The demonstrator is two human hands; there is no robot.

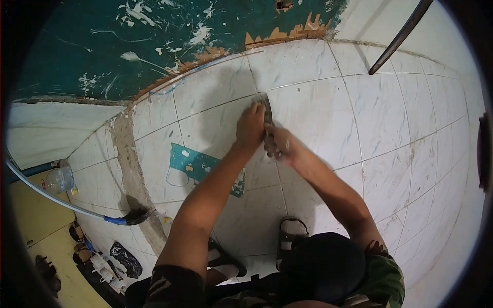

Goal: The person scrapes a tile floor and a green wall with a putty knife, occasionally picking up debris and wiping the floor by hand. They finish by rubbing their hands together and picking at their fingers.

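Both of my hands are together in front of me, above the white tiled floor (318,113). Between them is a narrow, dark, flat tool (268,114) with a greyish far end; its exact kind does not show. My left hand (251,124) is closed around its upper part. My right hand (280,143) is closed at its lower end, with grey smears on the curled, slightly blurred fingers. A flat teal piece (197,163) with white and bare patches lies on the tiles, partly hidden by my left forearm.
Ahead stands a teal panel (169,46) with white splatters and a splintered lower edge. A dark bar (400,38) juts in at upper right. At left are a pale pole (56,196) with dark bristles, a clear plastic bottle (60,178) and a black bag (127,259). My sandalled feet are below.
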